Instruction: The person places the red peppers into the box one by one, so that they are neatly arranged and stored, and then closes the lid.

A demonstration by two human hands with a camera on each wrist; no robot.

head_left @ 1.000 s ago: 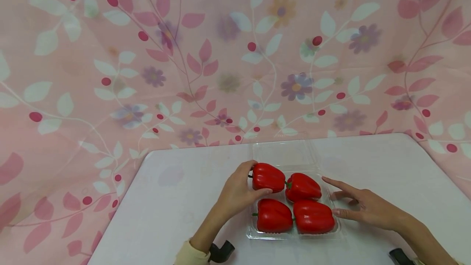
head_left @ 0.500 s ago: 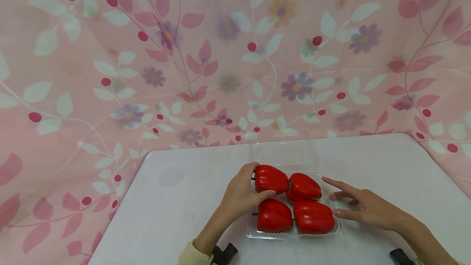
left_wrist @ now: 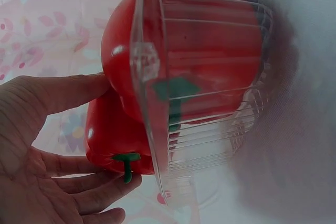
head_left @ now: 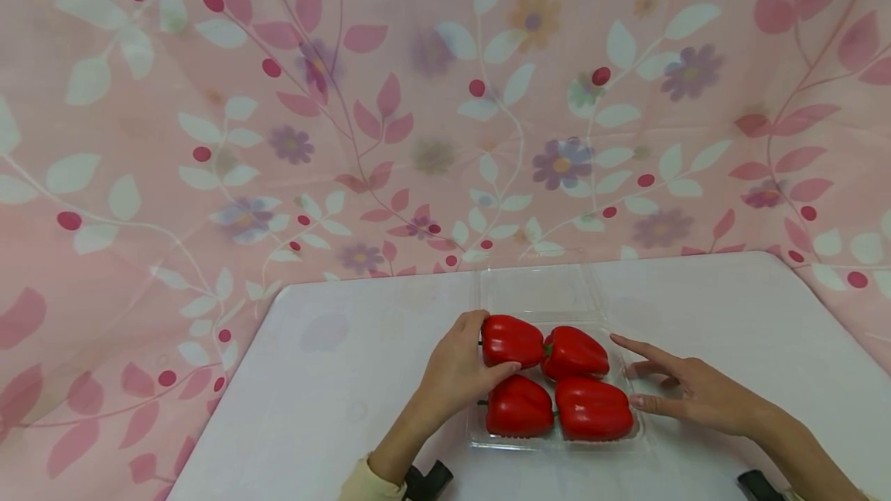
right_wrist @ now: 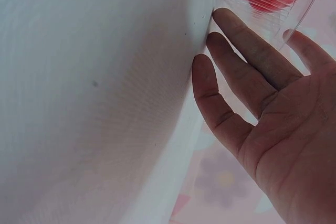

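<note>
My left hand (head_left: 455, 366) holds a red bell pepper (head_left: 512, 340) at the back left of a clear plastic clamshell container (head_left: 543, 445), thumb on its near side. In the left wrist view that pepper (left_wrist: 113, 135) has its green stem toward me, and my fingers (left_wrist: 94, 195) lie along its far side. Three more red peppers sit in the container: back right (head_left: 575, 352), front left (head_left: 518, 407) and front right (head_left: 594, 410). My right hand (head_left: 696, 393) is beside the container's right edge, fingers spread and relaxed, several fingertips on the table; it holds nothing.
The container's clear lid (head_left: 539, 290) lies folded back behind it on the white table (head_left: 334, 385). A pink floral cloth (head_left: 431, 114) hangs just behind the table's back edge. A black strap mount (head_left: 428, 479) is on the left wrist.
My left hand has shifted slightly right and down with the back left pepper, which now sits closer to its right neighbour and lower in the container. The right hand has stayed put.
</note>
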